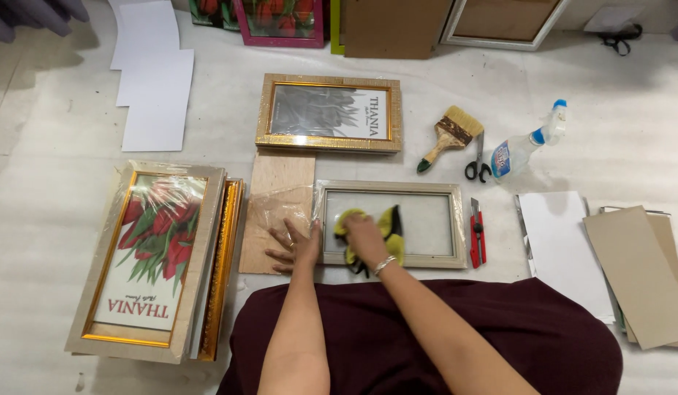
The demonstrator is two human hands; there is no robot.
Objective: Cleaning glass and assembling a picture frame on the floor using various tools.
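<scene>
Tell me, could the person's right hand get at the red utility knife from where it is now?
Probably yes. The right hand presses a yellow cloth on the frame's glass, and the red utility knife lies just beyond the frame's right edge with nothing between them.

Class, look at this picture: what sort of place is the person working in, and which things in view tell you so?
Probably a picture-framing workspace on the floor. A stack of gold-edged frames holding tulip prints lies at one side, a wooden-handled paintbrush and clear spray bottle lie nearby, and the right hand presses a yellow cloth onto a pale frame's glass.
</scene>
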